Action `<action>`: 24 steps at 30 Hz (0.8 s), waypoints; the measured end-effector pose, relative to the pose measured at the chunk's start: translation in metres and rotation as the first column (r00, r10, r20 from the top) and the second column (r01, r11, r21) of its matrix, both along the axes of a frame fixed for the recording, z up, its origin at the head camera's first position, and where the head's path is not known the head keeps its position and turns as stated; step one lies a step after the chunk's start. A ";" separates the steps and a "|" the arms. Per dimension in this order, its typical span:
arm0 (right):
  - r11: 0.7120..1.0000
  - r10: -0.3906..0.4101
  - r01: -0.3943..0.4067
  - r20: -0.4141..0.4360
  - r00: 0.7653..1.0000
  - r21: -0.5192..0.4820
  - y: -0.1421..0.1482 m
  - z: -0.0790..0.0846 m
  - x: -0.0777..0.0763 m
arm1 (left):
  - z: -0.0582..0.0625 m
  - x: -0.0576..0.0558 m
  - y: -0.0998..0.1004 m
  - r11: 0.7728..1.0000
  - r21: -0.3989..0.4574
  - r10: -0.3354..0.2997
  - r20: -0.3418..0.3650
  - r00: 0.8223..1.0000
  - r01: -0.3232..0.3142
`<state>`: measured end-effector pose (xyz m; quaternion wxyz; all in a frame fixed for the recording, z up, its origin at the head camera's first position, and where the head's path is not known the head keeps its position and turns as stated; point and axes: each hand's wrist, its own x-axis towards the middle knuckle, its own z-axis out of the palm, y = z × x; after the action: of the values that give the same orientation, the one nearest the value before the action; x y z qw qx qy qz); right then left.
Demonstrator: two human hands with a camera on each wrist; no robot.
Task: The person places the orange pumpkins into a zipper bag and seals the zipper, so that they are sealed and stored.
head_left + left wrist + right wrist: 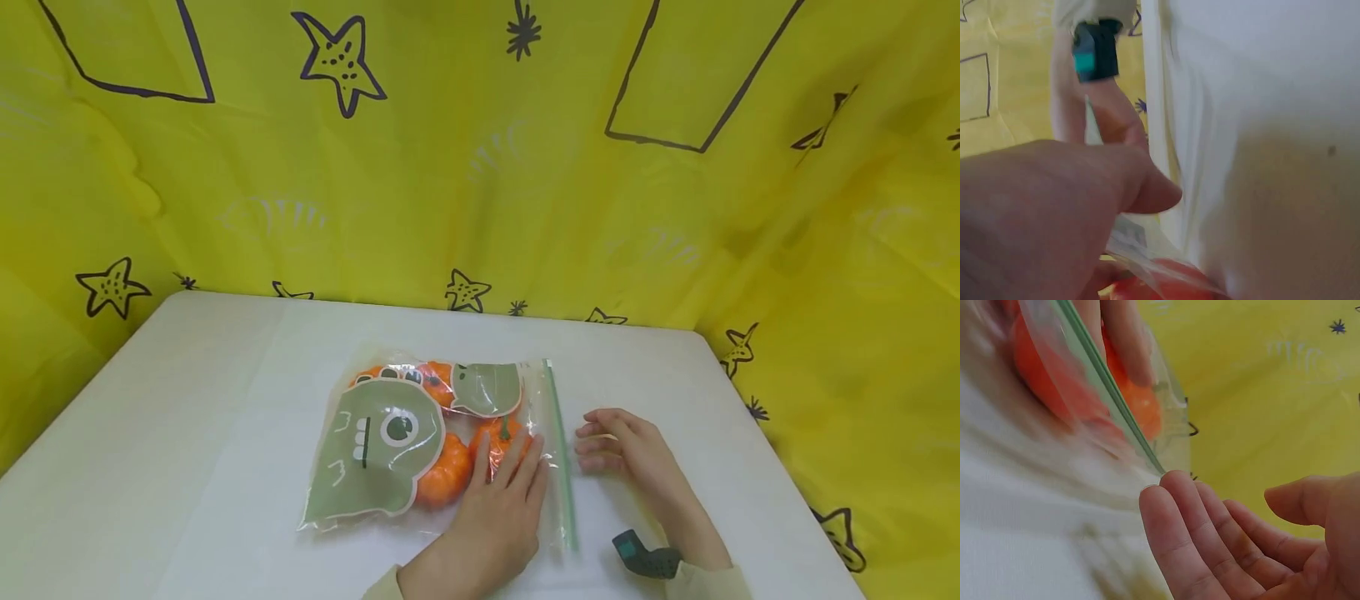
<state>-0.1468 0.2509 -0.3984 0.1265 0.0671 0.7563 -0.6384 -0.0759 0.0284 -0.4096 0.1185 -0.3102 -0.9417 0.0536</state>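
A clear zip bag (536,408) with a green cartoon monster print lies flat on the white table, its green zip strip (561,454) along the right side. Several small orange pumpkins (444,477) are inside it. My left hand (495,517) rests on the bag's right part with fingers straight, over one pumpkin (1047,369). Just right of the zip strip, my right hand (630,446) is held with loosely bent fingers and nothing in it. In the right wrist view its fingers (1172,531) extend with the thumb apart, close to the strip.
The white table (202,417) extends to both sides of the bag. A yellow cloth (465,167) with dark star drawings hangs behind and at the sides. A dark band with a teal patch (647,557) is on the right wrist.
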 end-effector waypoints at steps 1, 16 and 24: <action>1.000 -0.002 0.002 -0.004 1.000 0.006 -0.001 0.001 0.002 | -0.001 -0.003 0.000 1.000 0.021 -0.002 -0.002 1.000 0.002; 0.967 0.029 0.011 -0.152 0.988 0.255 -0.001 0.017 0.010 | 0.018 -0.021 -0.025 0.933 0.360 -0.099 0.174 0.980 0.030; 0.775 0.166 0.099 -0.352 0.921 0.624 0.001 0.031 0.017 | 0.025 -0.035 -0.105 0.881 0.430 0.127 0.187 0.974 -0.197</action>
<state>-0.1293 0.2520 -0.3670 -0.0438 -0.0360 0.9366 -0.3458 -0.1105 -0.0763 -0.3846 0.1090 -0.1978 -0.9578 -0.1778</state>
